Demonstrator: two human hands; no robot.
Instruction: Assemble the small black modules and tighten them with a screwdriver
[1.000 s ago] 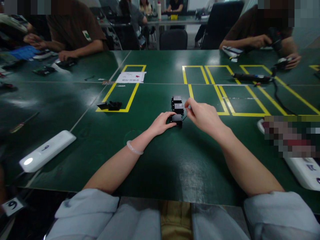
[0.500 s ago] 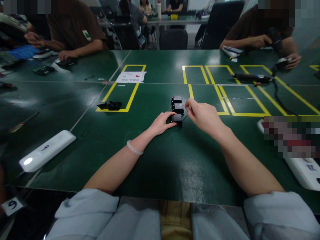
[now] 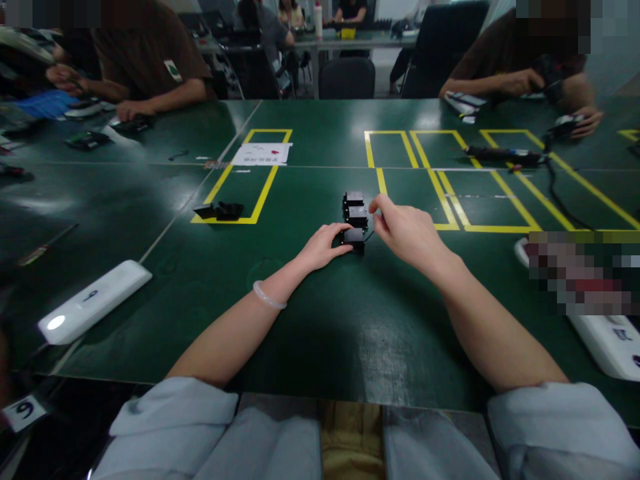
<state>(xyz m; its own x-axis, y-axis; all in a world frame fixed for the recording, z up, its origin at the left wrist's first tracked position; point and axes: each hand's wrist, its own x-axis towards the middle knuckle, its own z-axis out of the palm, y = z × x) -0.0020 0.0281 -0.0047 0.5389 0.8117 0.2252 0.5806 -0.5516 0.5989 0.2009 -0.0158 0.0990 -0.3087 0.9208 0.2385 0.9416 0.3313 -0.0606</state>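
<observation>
Three small black blocks (image 3: 355, 215) lie in a row on the green table (image 3: 310, 320), running away from me. My left hand (image 3: 323, 246) rests on the table with its fingertips gripping the left side of the nearest block (image 3: 355, 239). My right hand (image 3: 407, 231) hovers just right of the row, thumb and forefinger pinched together beside the middle block (image 3: 357, 216); what is pinched is too small to make out. A thin dark wire runs from the nearest block toward that hand.
Black parts (image 3: 220, 211) lie by a yellow taped box to the left, and a paper sheet (image 3: 262, 154) lies farther back. White devices sit at the near left (image 3: 93, 302) and near right (image 3: 613, 340). Other people work along the far edge; a black cable (image 3: 555, 193) trails at right.
</observation>
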